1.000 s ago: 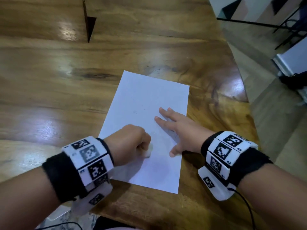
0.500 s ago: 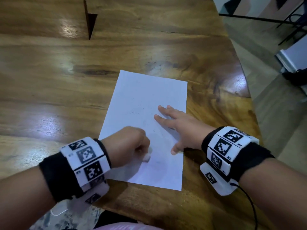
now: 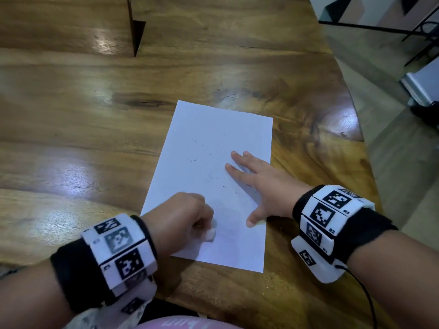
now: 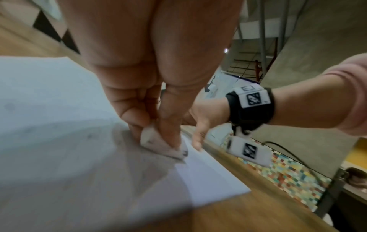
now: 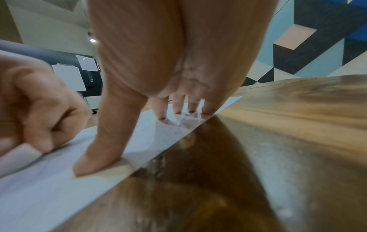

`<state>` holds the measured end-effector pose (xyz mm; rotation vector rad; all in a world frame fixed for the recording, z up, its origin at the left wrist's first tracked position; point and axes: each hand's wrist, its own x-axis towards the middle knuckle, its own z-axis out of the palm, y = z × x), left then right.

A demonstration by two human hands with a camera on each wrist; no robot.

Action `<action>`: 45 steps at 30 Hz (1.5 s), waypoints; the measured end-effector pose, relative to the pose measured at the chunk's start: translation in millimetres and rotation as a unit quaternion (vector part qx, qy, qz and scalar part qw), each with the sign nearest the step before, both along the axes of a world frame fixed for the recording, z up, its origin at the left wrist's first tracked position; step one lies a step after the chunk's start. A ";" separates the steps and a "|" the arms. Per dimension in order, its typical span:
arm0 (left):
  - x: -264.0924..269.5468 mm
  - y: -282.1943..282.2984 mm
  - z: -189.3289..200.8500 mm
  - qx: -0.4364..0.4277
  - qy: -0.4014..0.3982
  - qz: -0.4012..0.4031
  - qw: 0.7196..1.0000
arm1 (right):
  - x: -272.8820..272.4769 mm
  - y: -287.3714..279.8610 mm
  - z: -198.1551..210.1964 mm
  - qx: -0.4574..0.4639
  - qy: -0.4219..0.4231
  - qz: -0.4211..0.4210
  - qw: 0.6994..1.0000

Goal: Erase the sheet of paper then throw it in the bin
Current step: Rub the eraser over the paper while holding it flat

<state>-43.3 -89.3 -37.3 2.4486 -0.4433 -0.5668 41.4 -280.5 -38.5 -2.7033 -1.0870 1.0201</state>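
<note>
- Lying flat on the wooden desk [image 3: 71,119], the white sheet of paper [image 3: 209,148] sits near the desk's right edge, its long sides running away from the person and tilted a little to the right.
- Dark specks and crumbs are scattered over the middle of the sheet; any pencil marks are too faint to read.
- A small white eraser [image 4: 158,145] is pressed to the sheet's near part, its tip smudged grey in the left wrist view.
- The left hand [image 3: 178,220] is clenched round the eraser, thumb and fingers [image 4: 170,125] pinching it from both sides, with only its lower end showing.
- The right hand [image 3: 259,184] lies spread on the sheet's right side with its fingers straight, holding nothing; the fingertips and thumb press the paper down close to its right edge.
- The two hands are near each other but not touching.
- Both wrists carry black bands with white blocks printed in black square patterns, and a black cable trails from the right one.
- A pink sleeve [image 4: 351,94] covers the right upper arm.
</note>
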 end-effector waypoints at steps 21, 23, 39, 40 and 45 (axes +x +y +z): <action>-5.7 -8.4 -2.6 -0.030 -0.003 0.037 0.999 | -1.0 -0.5 -0.7 0.005 0.011 -0.003 1.000; -22.0 -5.9 -2.7 -0.042 0.032 0.016 0.998 | -1.4 -1.1 -1.4 0.008 0.014 -0.007 1.000; 3.6 -7.9 -6.3 -0.030 -0.039 0.036 0.998 | -1.4 -0.4 -1.8 0.011 0.015 -0.001 1.000; 1.9 -7.6 -8.0 -0.032 -0.037 0.036 0.998 | -1.2 -0.6 -2.3 0.012 0.014 -0.002 1.000; -22.2 -3.2 -7.8 -0.023 0.037 -0.012 0.999 | -1.0 -1.0 -1.9 0.014 0.014 0.000 1.000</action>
